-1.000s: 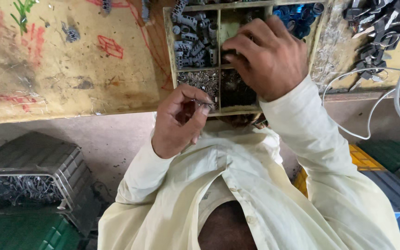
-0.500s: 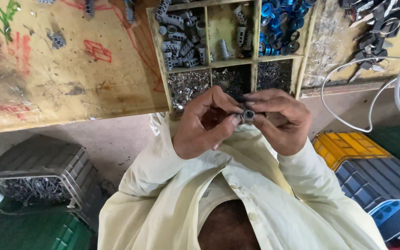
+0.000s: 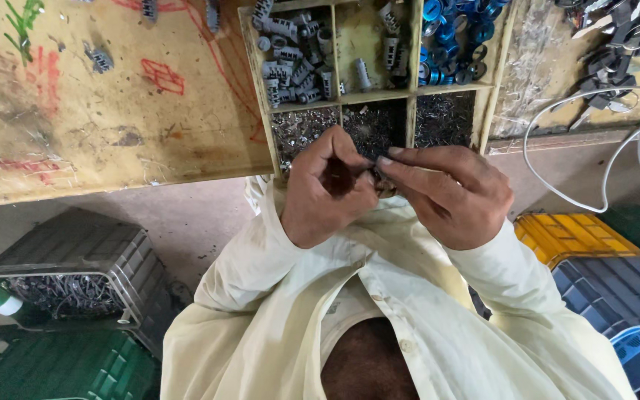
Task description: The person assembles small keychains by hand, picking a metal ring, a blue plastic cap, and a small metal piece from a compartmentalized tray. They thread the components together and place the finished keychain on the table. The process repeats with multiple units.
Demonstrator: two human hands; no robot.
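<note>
Worn yellow workbench [image 3: 112, 126] with red and green scribbles, just beyond both hands. Wooden divided tray [image 3: 412, 96] set into it right above the knuckles: grey metal parts [image 3: 294, 59] in the far-left compartment, blue rings [image 3: 457, 33] far right, fine dark screws or pins [image 3: 368, 126] in the near row. White cable [image 3: 594, 204] off to the right; grey crate of scrap [image 3: 68, 274] low left, yellow crate [image 3: 568, 237] low right.

Progress: assembly judged mid-step; a small part already picked, fitting not finished, stock in tray plentiful.

Left hand [image 3: 327, 192]: curled, fingertips pinched on a small dark part [image 3: 374, 174], mostly hidden. Right hand [image 3: 446, 192]: fingers extended, tips meeting the same part between both hands. Exact grip hard to tell.
</note>
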